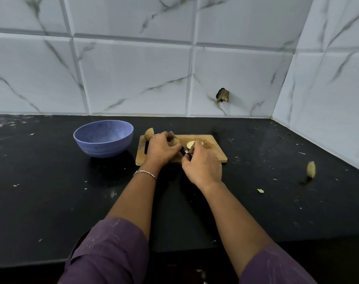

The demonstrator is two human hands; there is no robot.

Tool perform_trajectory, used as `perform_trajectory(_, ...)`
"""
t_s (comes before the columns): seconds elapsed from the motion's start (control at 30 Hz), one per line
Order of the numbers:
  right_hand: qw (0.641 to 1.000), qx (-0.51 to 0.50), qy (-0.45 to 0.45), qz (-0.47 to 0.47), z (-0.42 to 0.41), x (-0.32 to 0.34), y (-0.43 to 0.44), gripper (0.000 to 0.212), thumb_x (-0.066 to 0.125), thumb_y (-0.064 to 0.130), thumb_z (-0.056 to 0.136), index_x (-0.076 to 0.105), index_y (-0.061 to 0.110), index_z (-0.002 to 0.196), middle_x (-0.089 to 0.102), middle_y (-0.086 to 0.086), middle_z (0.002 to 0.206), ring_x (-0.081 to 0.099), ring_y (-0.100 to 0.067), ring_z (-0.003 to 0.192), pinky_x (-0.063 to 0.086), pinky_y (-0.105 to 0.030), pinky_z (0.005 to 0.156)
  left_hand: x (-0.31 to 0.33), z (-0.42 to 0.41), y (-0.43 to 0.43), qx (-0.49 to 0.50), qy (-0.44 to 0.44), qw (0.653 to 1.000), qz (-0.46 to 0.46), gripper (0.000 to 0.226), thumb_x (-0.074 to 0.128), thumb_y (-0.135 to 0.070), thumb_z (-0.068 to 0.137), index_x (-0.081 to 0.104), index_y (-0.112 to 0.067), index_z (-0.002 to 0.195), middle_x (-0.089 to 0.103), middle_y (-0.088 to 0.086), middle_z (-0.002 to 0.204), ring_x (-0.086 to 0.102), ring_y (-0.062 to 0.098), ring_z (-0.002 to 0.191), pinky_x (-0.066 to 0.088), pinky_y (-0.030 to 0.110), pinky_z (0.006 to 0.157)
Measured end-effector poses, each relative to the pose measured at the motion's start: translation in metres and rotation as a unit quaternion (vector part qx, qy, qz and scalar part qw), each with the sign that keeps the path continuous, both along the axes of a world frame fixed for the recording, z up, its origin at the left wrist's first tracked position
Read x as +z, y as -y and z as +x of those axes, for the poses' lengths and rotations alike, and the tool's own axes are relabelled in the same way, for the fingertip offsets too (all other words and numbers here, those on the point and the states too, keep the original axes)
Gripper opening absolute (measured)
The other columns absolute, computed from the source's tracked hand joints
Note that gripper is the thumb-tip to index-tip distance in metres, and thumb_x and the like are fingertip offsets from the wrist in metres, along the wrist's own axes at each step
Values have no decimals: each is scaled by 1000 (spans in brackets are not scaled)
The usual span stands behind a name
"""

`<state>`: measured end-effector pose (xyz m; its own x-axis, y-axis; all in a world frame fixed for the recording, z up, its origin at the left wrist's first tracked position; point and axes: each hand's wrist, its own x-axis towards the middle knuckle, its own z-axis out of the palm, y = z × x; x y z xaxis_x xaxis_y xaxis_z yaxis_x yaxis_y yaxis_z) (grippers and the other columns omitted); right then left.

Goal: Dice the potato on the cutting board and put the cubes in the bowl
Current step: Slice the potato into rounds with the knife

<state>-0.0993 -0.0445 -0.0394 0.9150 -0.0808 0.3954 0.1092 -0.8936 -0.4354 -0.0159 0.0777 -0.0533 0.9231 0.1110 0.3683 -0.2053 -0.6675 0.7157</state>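
Note:
A wooden cutting board [213, 149] lies on the black counter. My left hand [161, 151] grips a potato piece [175, 141] on the board. My right hand [202, 166] holds a dark-handled knife [184, 152], its blade between my two hands and mostly hidden. A pale cut potato piece [191, 143] lies by my right fingertips. Another potato chunk [149, 133] with skin sits at the board's far left corner. The blue bowl [103, 138] stands left of the board; nothing shows inside it.
A loose potato wedge [311, 169] lies on the counter far to the right, with a small scrap [260, 190] nearer me. Marble-look tiled walls close the back and right side. The counter's front edge runs close to my sleeves.

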Motion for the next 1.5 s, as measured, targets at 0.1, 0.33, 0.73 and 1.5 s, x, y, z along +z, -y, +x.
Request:
perform_trajectory(0.1, 1000, -9, 4, 10, 2, -1, 2, 17, 60, 29, 96, 55, 16, 106, 62, 0, 95, 58, -17, 87, 46, -31, 68, 0, -2, -2, 15, 8, 999, 47, 37, 71, -31, 81, 68, -10, 111, 69, 9, 106, 64, 21, 100, 49, 29, 90)
perform_trajectory(0.33, 999, -32, 8, 7, 8, -7, 6, 22, 61, 34, 95, 59, 15, 105, 63, -2, 103, 61, -23, 98, 53, -37, 75, -4, -14, 0, 0, 0, 994, 110, 38, 68, -28, 86, 68, -14, 121, 66, 9, 122, 62, 20, 111, 49, 31, 93)
perform_trajectory(0.73, 993, -46, 71, 80, 4, 2, 31, 16, 56, 25, 95, 63, 14, 103, 64, -3, 108, 60, -23, 102, 51, -39, 85, -1, -38, 31, -54, 46, 979, 190, 29, 55, -30, 96, 70, -17, 117, 64, 10, 121, 55, 28, 115, 48, 43, 92)
perform_trajectory(1.5, 965, -251, -66, 43, 44, -8, 157, 40, 66, 13, 91, 55, 9, 129, 52, -18, 132, 48, -35, 124, 44, -39, 99, 3, -35, 40, -66, 25, 979, 190, 30, 57, -44, 94, 70, -24, 112, 61, -3, 121, 53, 19, 114, 44, 44, 98)
